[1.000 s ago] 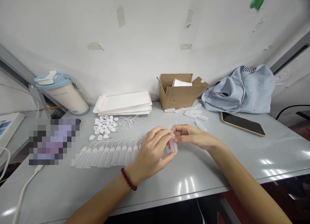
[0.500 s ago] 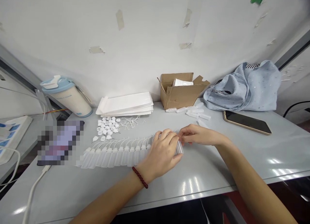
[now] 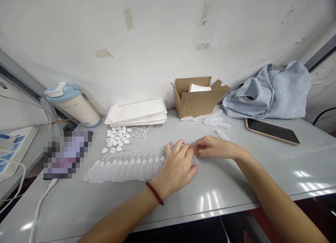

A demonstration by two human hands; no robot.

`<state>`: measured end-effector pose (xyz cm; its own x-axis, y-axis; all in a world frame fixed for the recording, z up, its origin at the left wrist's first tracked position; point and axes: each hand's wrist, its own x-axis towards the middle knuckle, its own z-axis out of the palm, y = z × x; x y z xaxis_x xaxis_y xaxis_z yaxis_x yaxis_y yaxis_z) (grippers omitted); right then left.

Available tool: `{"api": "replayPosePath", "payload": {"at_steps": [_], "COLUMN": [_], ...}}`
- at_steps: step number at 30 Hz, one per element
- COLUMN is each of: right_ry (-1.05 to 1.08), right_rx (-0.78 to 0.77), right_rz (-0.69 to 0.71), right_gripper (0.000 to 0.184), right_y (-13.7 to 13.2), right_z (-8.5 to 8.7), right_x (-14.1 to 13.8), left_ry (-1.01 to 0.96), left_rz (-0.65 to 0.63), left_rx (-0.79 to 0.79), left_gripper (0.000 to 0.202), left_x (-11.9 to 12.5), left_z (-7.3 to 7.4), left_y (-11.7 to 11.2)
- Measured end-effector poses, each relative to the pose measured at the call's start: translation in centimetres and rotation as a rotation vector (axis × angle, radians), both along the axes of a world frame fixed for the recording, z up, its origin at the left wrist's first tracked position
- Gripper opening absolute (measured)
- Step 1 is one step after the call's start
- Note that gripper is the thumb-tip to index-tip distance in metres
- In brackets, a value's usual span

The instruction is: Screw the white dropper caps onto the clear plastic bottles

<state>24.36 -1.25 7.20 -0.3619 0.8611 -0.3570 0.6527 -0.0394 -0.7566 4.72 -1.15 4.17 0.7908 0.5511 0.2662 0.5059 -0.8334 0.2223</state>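
A row of translucent plastic tubes with white tops and thin curved stems lies side by side across the table. Over the row's right end is my left hand, its thumb and index finger closed around the last tube, which is partly covered. My right hand pinches beside the top of that tube; whatever is between its fingertips is hidden. Small white caps are heaped behind the row, next to loose thin white stems. More clear tubes lie loose behind my right hand.
At the back stand a stack of white envelopes and an open cardboard box. A blue cloth bag and a phone are on the right. On the left are a tumbler, a blurred device and its cable.
Both hands stay at the right end of the row. My left fingers have lifted and spread slightly, and my right fingertips have drawn closer together. The view has shifted a little.
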Motion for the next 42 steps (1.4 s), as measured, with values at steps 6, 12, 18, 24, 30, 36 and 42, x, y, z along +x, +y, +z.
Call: {"api": "replayPosePath", "payload": {"at_steps": [6,12,18,24,30,36,42], "right_ry": [0.013,0.035,0.044,0.034,0.042,0.035,-0.032], "right_rx": [-0.003,-0.034,-0.040,-0.037,-0.044,-0.051,-0.007], "right_rz": [-0.017,-0.017,-0.036,-0.037,-0.040,-0.064,-0.111], "right_gripper": [0.018,0.018,0.017,0.018,0.018,0.020,0.022], "right_y": [-0.1,-0.1,-0.2,-0.1,-0.1,-0.2,-0.1], "right_z": [0.1,0.0,0.1,0.0,0.1,0.4,0.9], "right_x": [-0.2,0.1,0.0,0.1,0.1,0.2,0.8], "left_ry": [0.013,0.013,0.014,0.012,0.003,-0.015,-0.085], "left_rz": [-0.001,-0.008,-0.019,-0.010,-0.005,-0.007,0.020], "left_rx": [0.026,0.018,-0.005,-0.005,0.009,0.011,-0.037], "left_gripper": [0.028,0.025,0.029,0.028,0.029,0.038,0.045], "left_x": [0.0,0.0,-0.1,-0.1,-0.2,-0.5,-1.4], "left_z": [0.0,0.2,0.3,0.3,0.2,0.4,1.0], "left_y": [-0.2,-0.5,-0.7,-0.6,-0.6,-0.4,0.2]}}
